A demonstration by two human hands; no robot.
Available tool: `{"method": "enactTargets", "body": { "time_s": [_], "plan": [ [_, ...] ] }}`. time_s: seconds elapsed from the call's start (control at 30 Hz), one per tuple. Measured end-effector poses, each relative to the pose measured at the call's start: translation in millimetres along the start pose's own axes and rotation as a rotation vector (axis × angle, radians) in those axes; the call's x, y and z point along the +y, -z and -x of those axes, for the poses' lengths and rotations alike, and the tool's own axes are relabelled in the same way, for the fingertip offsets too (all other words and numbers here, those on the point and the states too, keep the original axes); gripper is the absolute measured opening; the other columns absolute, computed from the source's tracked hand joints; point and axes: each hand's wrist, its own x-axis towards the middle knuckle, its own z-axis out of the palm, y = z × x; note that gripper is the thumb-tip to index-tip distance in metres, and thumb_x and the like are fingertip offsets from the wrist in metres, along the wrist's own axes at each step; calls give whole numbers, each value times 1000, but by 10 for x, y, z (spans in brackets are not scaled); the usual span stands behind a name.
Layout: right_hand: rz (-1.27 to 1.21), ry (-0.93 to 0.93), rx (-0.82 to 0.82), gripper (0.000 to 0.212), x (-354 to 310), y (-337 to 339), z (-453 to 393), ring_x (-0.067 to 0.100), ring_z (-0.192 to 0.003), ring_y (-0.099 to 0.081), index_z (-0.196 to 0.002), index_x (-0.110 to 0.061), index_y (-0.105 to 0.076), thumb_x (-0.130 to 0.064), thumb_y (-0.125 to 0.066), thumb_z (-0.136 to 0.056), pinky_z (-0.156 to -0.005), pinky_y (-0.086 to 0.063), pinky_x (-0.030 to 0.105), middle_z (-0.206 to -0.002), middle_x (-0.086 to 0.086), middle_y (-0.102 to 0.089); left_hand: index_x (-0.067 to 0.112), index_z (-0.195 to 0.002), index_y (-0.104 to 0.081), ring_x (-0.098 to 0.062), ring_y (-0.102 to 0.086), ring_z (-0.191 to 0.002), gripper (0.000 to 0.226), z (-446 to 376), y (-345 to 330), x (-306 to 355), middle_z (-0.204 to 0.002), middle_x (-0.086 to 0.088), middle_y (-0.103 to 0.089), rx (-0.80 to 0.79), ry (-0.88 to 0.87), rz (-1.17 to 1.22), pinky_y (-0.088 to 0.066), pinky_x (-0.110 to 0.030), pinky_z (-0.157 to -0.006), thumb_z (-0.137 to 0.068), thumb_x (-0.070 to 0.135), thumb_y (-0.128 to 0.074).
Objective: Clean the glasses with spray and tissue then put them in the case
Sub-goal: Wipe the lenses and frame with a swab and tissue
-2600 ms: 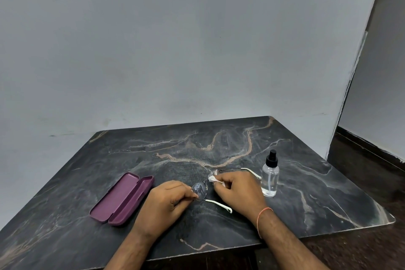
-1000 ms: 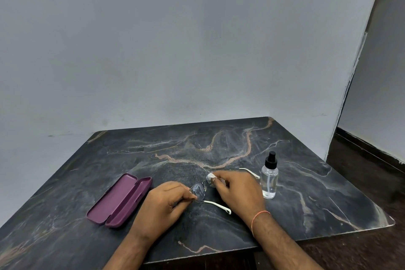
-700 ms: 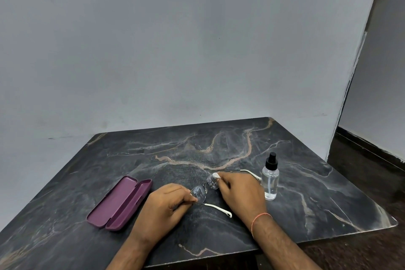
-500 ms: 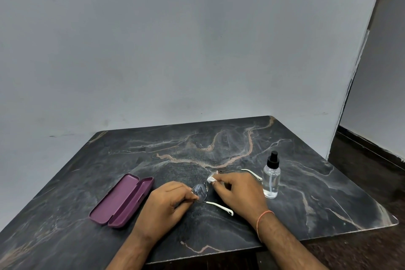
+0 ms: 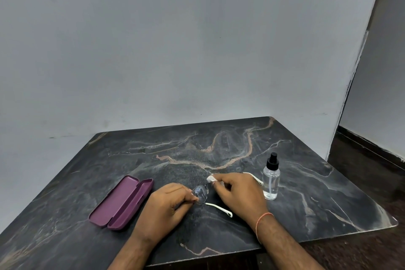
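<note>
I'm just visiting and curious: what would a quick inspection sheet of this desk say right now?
Surface: dark marble table, veined.
Job's things: glasses held above the table; tissue at one lens; purple case open, empty; spray bottle upright, capped.
Clutter: nothing seen.
Grippers: left hand pinches a lens edge; right hand holds the tissue.
Cables: nothing seen.
Surroundings: grey wall, dark floor to the right.

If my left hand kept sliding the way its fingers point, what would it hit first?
Most likely the right hand with its tissue, just past the glasses the left hand pinches; depth between them is hard to judge.
</note>
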Motion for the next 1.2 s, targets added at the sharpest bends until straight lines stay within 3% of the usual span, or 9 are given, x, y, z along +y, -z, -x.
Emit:
{"method": "enactTargets", "body": {
  "time_s": [0.13, 0.37, 0.5, 0.6, 0.77, 0.9, 0.97, 1.07, 1.2],
  "plan": [
    [131, -79, 38, 33, 54, -22, -57, 18, -75, -68, -97, -27, -69, -56, -55, -100, -68, -56, 38, -72, -3, -69, 25, -93, -80, 4, -73, -98, 12, -6, 13, 9, -97, 21, -76, -17, 16, -9, -60, -23, -83, -98, 33, -73],
    [113, 35, -79, 43, 54, -29, -5, 6, -88, -69, -116, -43, -75, -59, -46, -89, -74, -56, 33, -89, -11, -78, 23, -92, -81, 3, -72, -96, 20, -12, 40, 47, -95, 19, -76, -1, 40, -40, -60, -23, -82, -99, 38, -70],
    [171, -38, -10, 34, 89, -46, -46, 15, -79, -67, -95, -25, -68, -53, -49, -95, -61, -45, 35, -77, -5, -71, 25, -93, -80, 2, -73, -97, 13, -10, 34, 42, -96, 20, -75, 2, 36, -26, -61, -24, -83, -98, 34, -73],
    [220, -53, -22, 34, 79, -69, -59, 18, -78, -64, -84, -18, -61, -48, -50, -94, -60, -39, 35, -73, -2, -68, 27, -94, -80, 5, -71, -98, 11, -1, 48, 30, -98, 20, -75, 16, 40, -42, -59, -20, -84, -97, 34, -73],
    [121, 10, -85, 32, 66, -36, -24, 8, -80, -67, -101, -36, -75, -56, -52, -90, -66, -50, 31, -76, -13, -72, 28, -94, -81, 7, -71, -96, 3, -11, 38, 34, -97, 21, -76, 25, 61, -77, -58, -18, -84, -92, 27, -80],
    [-161, 94, 66, 18, 54, 13, 14, 1, -72, -64, -102, -45, -80, -47, -66, -91, -64, -47, 21, -70, -24, -67, 26, -94, -82, 5, -73, -92, 22, -13, 35, 22, -95, 21, -76, 82, 131, -62, -60, -23, -82, -85, 8, -91],
    [-209, 119, 116, 15, 39, 24, 42, 1, -73, -65, -101, -42, -81, -43, -70, -91, -67, -51, 23, -73, -26, -69, 27, -94, -83, 6, -73, -90, 27, -12, 37, 9, -93, 23, -75, 109, 152, -55, -59, -20, -80, -83, 5, -94],
    [-266, 150, 134, 9, 24, 23, 75, 6, -69, -66, -99, -38, -80, -38, -73, -93, -63, -55, 32, -79, -21, -73, 31, -93, -81, 5, -73, -88, 25, -15, 51, -3, -91, 27, -73, 165, 195, -50, -54, -11, -79, -84, 11, -93],
    [-271, 178, 90, 4, -2, 36, 97, 8, -66, -67, -94, -40, -76, -38, -72, -93, -58, -51, 25, -79, -22, -71, 35, -90, -79, -1, -75, -86, 11, -25, 59, -14, -90, 26, -75, 284, 288, 9, -57, -20, -75, -87, 28, -88]
  ]
}}
